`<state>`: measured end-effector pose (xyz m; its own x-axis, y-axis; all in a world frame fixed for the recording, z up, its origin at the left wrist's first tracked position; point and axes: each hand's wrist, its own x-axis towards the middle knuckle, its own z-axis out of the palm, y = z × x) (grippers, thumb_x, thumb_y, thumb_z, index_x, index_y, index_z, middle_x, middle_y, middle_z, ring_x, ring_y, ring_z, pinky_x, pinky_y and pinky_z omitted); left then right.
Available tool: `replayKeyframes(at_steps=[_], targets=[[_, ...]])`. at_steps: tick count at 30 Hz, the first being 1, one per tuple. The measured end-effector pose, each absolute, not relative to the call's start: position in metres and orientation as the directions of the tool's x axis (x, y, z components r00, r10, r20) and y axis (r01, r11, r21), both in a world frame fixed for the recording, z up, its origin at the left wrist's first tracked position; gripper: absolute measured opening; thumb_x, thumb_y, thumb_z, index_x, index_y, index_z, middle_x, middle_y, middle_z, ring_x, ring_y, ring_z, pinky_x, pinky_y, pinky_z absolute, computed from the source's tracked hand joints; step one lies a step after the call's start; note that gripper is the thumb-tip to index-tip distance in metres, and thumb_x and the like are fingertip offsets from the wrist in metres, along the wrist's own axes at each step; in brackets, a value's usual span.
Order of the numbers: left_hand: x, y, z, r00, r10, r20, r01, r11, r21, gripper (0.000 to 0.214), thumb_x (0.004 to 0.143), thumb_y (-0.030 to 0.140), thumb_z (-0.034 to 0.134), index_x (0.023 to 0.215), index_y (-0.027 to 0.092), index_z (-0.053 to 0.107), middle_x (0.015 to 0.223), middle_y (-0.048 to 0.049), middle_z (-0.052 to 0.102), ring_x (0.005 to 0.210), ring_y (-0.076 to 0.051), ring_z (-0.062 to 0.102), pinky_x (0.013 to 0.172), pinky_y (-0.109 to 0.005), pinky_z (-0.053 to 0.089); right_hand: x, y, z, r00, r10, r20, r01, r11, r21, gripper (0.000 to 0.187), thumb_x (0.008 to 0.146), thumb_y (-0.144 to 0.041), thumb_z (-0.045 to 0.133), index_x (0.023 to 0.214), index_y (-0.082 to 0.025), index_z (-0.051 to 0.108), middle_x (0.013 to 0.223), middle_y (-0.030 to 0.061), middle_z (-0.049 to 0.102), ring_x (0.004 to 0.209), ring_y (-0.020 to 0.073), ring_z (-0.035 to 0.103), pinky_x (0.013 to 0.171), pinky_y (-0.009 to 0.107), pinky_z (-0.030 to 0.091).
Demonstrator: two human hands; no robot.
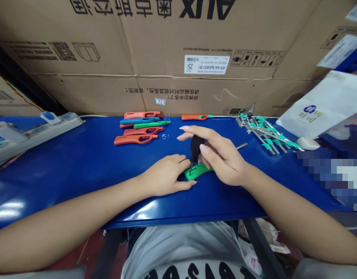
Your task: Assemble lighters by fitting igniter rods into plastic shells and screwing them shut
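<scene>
A black-handled screwdriver stands nearly upright in my right hand, which has its thumb and fingers around the handle. Its tip meets the near end of a green lighter casing lying on the blue table. My left hand grips that same end, thumb on the near side and fingers on the far side. The casing's other end is hidden behind my right hand. Beyond my right fingers a thin metal strip sticks out; whether it joins the casing I cannot tell.
On the blue table, several lighter casings lie at back left. An orange lighter with a metal tube lies near a pile of metal tubes with teal parts. A power strip, white bag and large cardboard box surround them.
</scene>
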<state>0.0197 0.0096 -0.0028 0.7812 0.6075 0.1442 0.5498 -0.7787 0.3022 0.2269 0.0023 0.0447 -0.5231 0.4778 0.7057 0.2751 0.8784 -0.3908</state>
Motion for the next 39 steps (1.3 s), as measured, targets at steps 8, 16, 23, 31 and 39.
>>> replayKeyframes(at_steps=[8,16,23,31,39], targets=[[0.0201,0.0091,-0.0027,0.784,0.607,0.132,0.545,-0.774,0.323,0.034,0.094,0.050,0.060,0.105,0.018,0.066,0.094,-0.0077,0.066,0.088,-0.026,0.062,0.077,-0.037,0.050,0.2265,0.0004,0.0467,-0.465,0.403,0.788,0.408,0.888,-0.214,0.025,0.094,-0.027,0.067,0.118,-0.021,0.065,0.095,0.0046,0.073,0.079,0.0159,0.069,0.069,0.027,0.057],[0.0197,0.0091,-0.0033,0.790,0.599,0.134,0.539,-0.782,0.314,0.036,0.095,0.050,0.060,0.108,0.017,0.067,0.098,-0.0090,0.067,0.093,-0.028,0.063,0.082,-0.039,0.051,0.2269,0.0008,0.0473,-0.524,0.463,0.715,0.237,0.886,-0.399,0.030,0.099,-0.024,0.058,0.129,-0.018,0.060,0.108,0.0077,0.072,0.088,0.0156,0.070,0.072,0.026,0.057],[0.0187,0.0091,-0.0038,0.792,0.596,0.132,0.537,-0.783,0.313,0.042,0.098,0.055,0.056,0.112,0.017,0.066,0.105,-0.0112,0.068,0.100,-0.030,0.064,0.089,-0.043,0.051,0.2262,-0.0008,0.0435,-0.505,0.398,0.766,0.355,0.905,-0.236,0.035,0.102,-0.028,0.051,0.135,-0.018,0.054,0.108,0.0086,0.073,0.085,0.0167,0.070,0.071,0.028,0.057],[0.0179,0.0094,-0.0046,0.796,0.585,0.153,0.520,-0.791,0.322,0.041,0.097,0.055,0.058,0.113,0.017,0.066,0.105,-0.0102,0.069,0.095,-0.028,0.065,0.083,-0.041,0.052,0.2243,0.0026,0.0403,-0.374,0.326,0.868,0.398,0.902,-0.167,0.027,0.088,-0.026,0.075,0.114,-0.022,0.066,0.087,0.0018,0.072,0.066,0.0142,0.063,0.064,0.027,0.056],[0.0180,0.0102,-0.0051,0.795,0.589,0.142,0.526,-0.787,0.323,0.042,0.098,0.056,0.056,0.105,0.016,0.067,0.104,-0.0109,0.068,0.098,-0.030,0.064,0.087,-0.043,0.052,0.2268,0.0011,0.0406,-0.546,0.474,0.691,0.204,0.875,-0.439,0.043,0.101,-0.022,0.050,0.145,-0.021,0.049,0.123,0.0092,0.069,0.086,0.0152,0.070,0.071,0.028,0.059]])
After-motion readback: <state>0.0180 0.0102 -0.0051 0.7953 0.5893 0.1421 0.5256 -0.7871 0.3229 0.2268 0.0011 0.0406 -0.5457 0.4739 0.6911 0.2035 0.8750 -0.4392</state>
